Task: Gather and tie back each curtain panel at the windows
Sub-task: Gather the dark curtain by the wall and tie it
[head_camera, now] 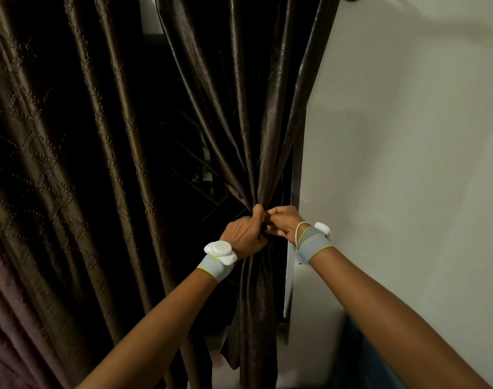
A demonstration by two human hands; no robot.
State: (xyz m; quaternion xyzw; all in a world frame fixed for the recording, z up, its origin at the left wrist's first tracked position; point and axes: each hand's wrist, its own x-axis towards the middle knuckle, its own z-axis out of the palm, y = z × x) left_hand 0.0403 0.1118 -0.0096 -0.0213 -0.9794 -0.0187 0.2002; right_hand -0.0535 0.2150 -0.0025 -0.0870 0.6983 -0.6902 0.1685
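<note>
A dark brown, shiny curtain panel [248, 113] hangs beside the wall and is bunched into a narrow waist at mid height. My left hand [246, 234] is closed around that waist from the left. My right hand [283, 224] pinches the same bunch from the right, fingertips touching the left hand. Whatever sits between the fingers is hidden. A thin pale band [299, 233] loops my right wrist. Both wrists wear grey straps with white devices. A second brown panel [57, 164] hangs loose on the left.
A pale plain wall [402, 136] fills the right side. Between the two panels a dark window gap [194, 169] shows a metal grille. A dark window frame edge [291, 192] runs down beside the gathered panel. Something dark blue [360, 357] sits low at the right.
</note>
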